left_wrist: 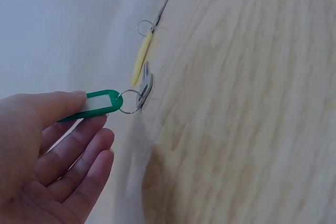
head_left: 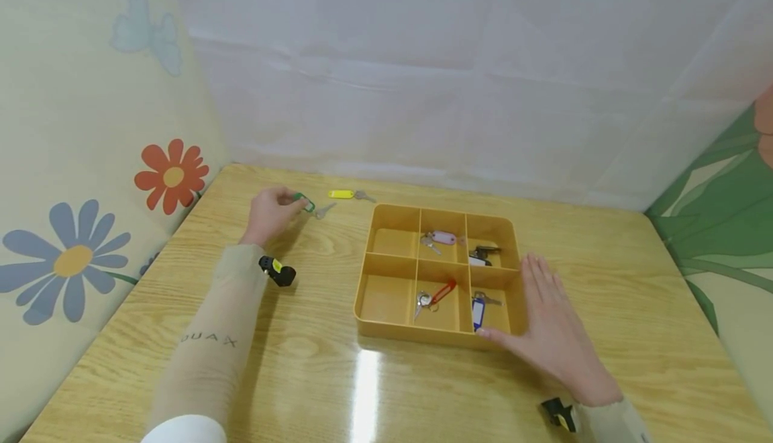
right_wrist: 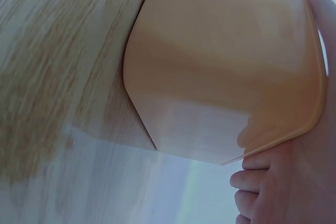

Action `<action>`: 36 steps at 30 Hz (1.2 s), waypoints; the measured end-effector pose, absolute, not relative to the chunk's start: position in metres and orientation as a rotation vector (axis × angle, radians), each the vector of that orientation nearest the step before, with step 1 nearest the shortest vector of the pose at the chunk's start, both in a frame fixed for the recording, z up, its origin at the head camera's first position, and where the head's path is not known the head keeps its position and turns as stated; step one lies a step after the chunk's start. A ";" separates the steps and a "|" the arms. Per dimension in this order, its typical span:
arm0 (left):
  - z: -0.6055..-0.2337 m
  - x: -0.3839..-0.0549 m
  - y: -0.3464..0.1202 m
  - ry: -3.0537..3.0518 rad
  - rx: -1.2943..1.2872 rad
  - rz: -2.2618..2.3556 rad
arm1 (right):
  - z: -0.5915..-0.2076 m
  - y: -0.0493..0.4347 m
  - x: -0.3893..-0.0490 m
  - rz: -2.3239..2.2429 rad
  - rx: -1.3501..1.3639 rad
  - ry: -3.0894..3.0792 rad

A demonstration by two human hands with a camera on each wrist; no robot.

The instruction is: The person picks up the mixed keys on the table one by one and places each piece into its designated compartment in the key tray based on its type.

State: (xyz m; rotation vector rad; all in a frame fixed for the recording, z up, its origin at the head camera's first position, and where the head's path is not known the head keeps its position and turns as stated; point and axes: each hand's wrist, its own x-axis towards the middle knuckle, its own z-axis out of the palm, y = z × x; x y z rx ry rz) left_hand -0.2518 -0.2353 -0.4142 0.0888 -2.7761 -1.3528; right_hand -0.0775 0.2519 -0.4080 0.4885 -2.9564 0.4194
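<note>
My left hand pinches a green key tag between thumb and fingers at the left of the table. A small key hangs from the tag's split ring. Just beyond it lies a yellow key tag with its own key. My right hand rests against the right side of a yellow six-compartment tray, fingers straight, thumb at the front rim. Inside the tray sit keys with a pink tag, a red tag, a blue tag and a dark-and-white tag.
The wooden table meets a pale cloth backdrop at the back. A wall with painted flowers borders the left, and another printed wall stands at the right. Both wrists carry small black cameras.
</note>
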 end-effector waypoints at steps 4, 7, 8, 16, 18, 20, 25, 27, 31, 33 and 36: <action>-0.411 -0.248 -0.232 -2.755 0.081 -1.361 | -0.408 0.252 -0.077 0.422 0.494 -2.948; -0.410 -0.246 -0.231 -2.736 0.082 -1.374 | -0.408 0.252 -0.077 0.423 0.493 -2.946; -0.411 -0.246 -0.230 -2.729 0.084 -1.380 | -0.408 0.252 -0.077 0.423 0.494 -2.947; -0.410 -0.249 -0.228 -2.673 0.117 -1.430 | -0.408 0.251 -0.078 0.422 0.491 -2.952; -0.409 -0.249 -0.227 -2.652 0.111 -1.435 | -0.408 0.251 -0.078 0.422 0.494 -2.950; -0.408 -0.249 -0.227 -2.637 0.091 -1.432 | -0.407 0.251 -0.078 0.422 0.496 -2.950; -0.407 -0.250 -0.226 -2.613 0.071 -1.419 | -0.407 0.251 -0.078 0.421 0.498 -2.951; -0.406 -0.250 -0.225 -2.604 0.067 -1.421 | -0.407 0.251 -0.078 0.419 0.499 -2.951; -0.404 -0.249 -0.224 -2.585 0.055 -1.437 | -0.407 0.251 -0.078 0.419 0.497 -2.951; -0.404 -0.250 -0.223 -2.577 0.049 -1.452 | -0.407 0.251 -0.078 0.420 0.495 -2.951; -0.404 -0.249 -0.223 -2.569 0.042 -1.466 | -0.407 0.251 -0.078 0.426 0.494 -2.951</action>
